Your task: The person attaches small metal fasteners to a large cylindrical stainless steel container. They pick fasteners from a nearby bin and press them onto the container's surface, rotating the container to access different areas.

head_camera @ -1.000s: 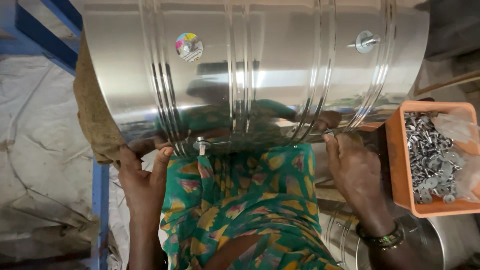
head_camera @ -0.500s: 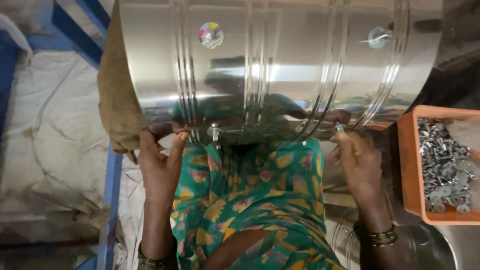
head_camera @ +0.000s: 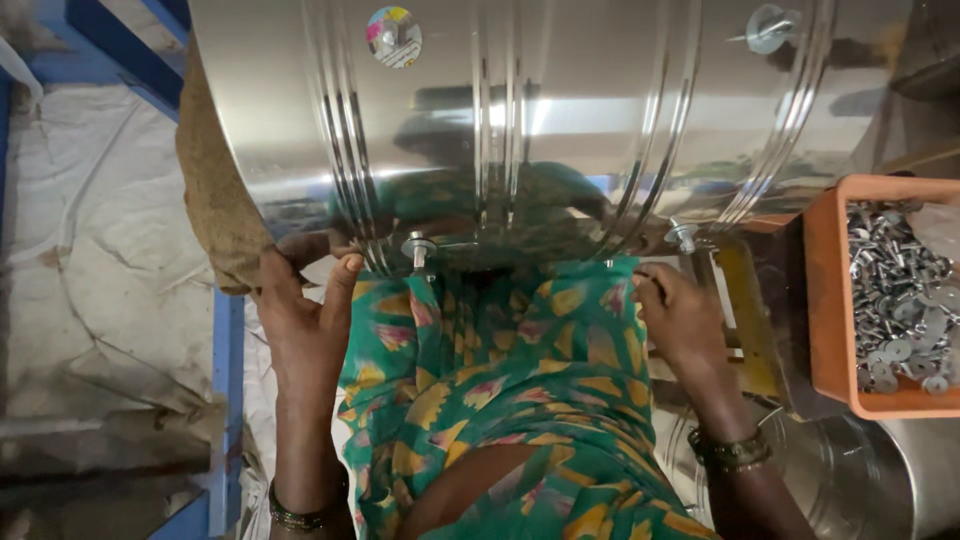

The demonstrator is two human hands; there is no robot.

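There, at the far left, pale crumpled sheeting [head_camera: 110, 250] covered the floor beside a blue metal frame [head_camera: 228, 400]. A brown sackcloth [head_camera: 215, 200] hung against the left end of a big shiny steel drum [head_camera: 560, 110], which lay on its side across the person's lap. The left hand [head_camera: 300, 320] was pressed flat against the drum's near underside, fingers spread and thumb raised, closed on nothing. Just right of that thumb a bolt with a washer [head_camera: 418, 247] stuck out of the drum's wall. A round coloured sticker [head_camera: 393, 35] sat farther up the drum. The person's green and yellow patterned cloth [head_camera: 500, 400] filled the middle. The right hand [head_camera: 680, 320] lay curled just below a second bolt [head_camera: 683, 237]; whether its fingers pinched anything could not be told. At the right, an orange tray [head_camera: 828, 300] held a heap of metal bolts and washers [head_camera: 900, 290], with a steel vessel [head_camera: 850, 480] near it.
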